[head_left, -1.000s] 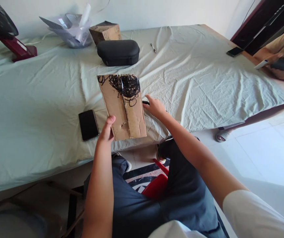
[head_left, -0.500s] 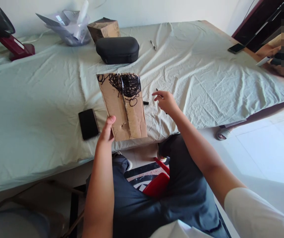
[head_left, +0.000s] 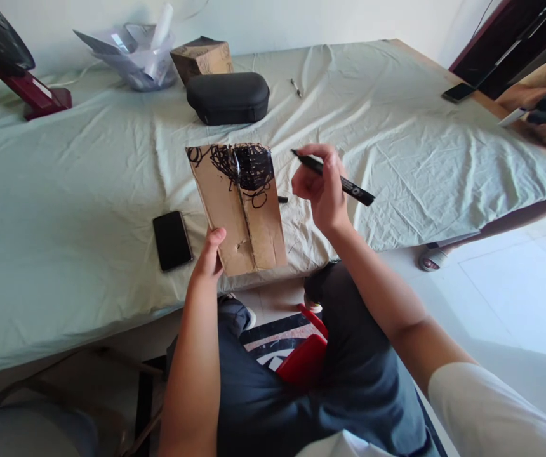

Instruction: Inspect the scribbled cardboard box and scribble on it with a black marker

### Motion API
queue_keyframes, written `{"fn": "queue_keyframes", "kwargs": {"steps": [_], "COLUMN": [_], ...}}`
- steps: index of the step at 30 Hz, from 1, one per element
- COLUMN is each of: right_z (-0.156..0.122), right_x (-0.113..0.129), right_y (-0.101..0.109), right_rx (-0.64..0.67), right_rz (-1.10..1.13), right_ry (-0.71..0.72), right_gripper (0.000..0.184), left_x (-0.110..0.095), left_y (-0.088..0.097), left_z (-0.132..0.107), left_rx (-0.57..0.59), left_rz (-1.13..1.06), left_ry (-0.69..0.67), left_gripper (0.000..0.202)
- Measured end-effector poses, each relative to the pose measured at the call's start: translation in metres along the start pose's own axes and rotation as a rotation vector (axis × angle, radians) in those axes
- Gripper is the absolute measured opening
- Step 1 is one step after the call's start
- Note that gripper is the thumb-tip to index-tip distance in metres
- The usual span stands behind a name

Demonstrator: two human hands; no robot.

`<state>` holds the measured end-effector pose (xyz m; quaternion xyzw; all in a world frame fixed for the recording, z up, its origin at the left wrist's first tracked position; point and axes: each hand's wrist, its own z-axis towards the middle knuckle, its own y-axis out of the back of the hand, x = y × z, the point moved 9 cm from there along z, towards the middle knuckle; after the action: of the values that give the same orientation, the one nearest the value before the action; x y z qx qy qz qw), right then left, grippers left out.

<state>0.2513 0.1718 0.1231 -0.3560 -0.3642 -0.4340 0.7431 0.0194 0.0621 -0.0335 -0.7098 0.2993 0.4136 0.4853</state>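
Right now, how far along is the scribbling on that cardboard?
Done: dense black scribble covers the top of the cardboard. In hand: the left hand holds the cardboard, the right hand grips a marker, tip beside the scribble, not touching. Left, perhaps: thin loops at its edges; the lower part is bare.

- Desk [head_left: 63, 190], draped in a wrinkled pale-green sheet (hanging over the near edge)
- Black phone [head_left: 173, 240] near that edge
- Small black cap [head_left: 282, 200]
- Black case [head_left: 228, 97] just beside the cardboard box [head_left: 202, 58], far side
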Motion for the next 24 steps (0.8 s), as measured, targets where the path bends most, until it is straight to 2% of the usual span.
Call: {"fn": "queue_keyframes", "kwargs": {"steps": [2, 5, 7, 9, 13, 19, 24], "right_z": [-0.012, -0.026, -0.029, -0.028, -0.022, -0.023, -0.022], "right_x": [0.016, 0.038, 0.038, 0.030, 0.018, 0.030, 0.024], "right_y": [-0.018, -0.042, -0.053, -0.060, -0.063, -0.069, -0.067], "right_rx": [0.079, 0.158, 0.186, 0.220, 0.255, 0.319, 0.314], "right_rz": [-0.102, -0.251, -0.359, -0.445, -0.497, -0.489, -0.597], "right_ry": [0.066, 0.215, 0.219, 0.161, 0.085, 0.182, 0.060], "right_gripper": [0.040, 0.018, 0.014, 0.014, 0.014, 0.008, 0.005], "left_x": [-0.002, -0.004, -0.004, -0.005, -0.008, -0.012, -0.014], "left_y": [-0.004, -0.012, -0.015, -0.016, -0.016, -0.023, -0.024], "left_z": [-0.005, -0.012, -0.015, -0.017, -0.019, -0.024, -0.026], "left_rx": [-0.027, -0.030, -0.021, -0.009, 0.008, 0.000, -0.028], "left_rz": [-0.009, -0.014, -0.010, -0.006, -0.002, 0.000, 0.000], "left_ry": [-0.018, -0.035, -0.029, -0.021, -0.026, -0.041, -0.050], "left_gripper": [0.087, 0.094, 0.099, 0.098, 0.083, 0.081, 0.086]}}
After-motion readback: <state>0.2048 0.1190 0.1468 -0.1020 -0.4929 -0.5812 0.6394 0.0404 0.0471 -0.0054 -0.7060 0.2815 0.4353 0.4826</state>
